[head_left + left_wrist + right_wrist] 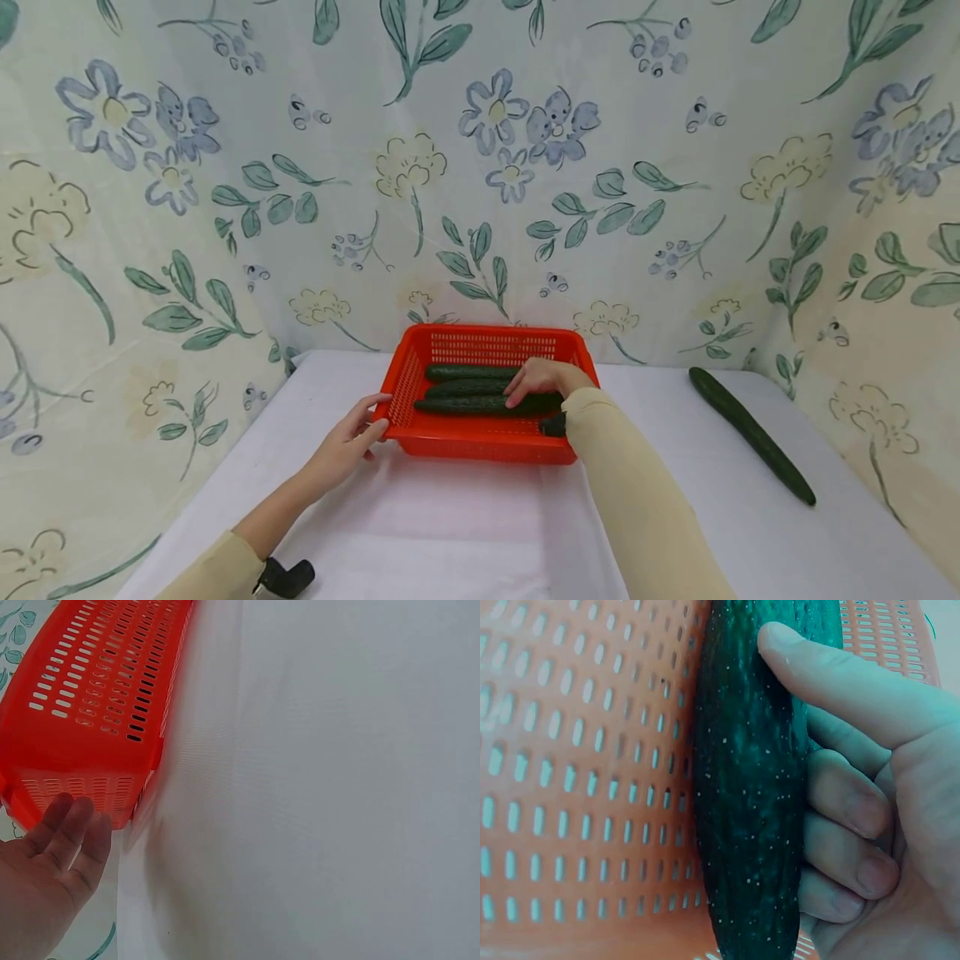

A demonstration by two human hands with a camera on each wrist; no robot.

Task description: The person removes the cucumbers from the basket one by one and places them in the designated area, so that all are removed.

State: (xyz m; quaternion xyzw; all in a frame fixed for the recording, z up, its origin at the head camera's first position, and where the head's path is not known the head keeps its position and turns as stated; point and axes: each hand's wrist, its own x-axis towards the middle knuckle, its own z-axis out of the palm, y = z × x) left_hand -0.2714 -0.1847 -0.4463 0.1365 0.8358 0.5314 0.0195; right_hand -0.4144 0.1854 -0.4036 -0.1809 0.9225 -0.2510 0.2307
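Observation:
A red perforated plastic basket [480,448] sits on the white-covered table, with three dark green cucumbers lying side by side in it. My right hand [542,381] reaches into the basket and holds the front cucumber [461,406]. Thumb and curled fingers lie along opposite sides of this cucumber [750,787] in the right wrist view. Behind it lie the middle cucumber [465,388] and the back cucumber [468,372]. At the basket's left end, my left hand [347,440] touches the rim. Nearly straight fingers [91,851] rest by the end wall in the left wrist view; the thumb is hidden there.
Another cucumber [752,436] lies slanted on the white tablecloth [450,525], right of the basket. A floral curtain [525,233] surrounds the table at the back and sides. Black wrist gear [287,577] shows at the left sleeve.

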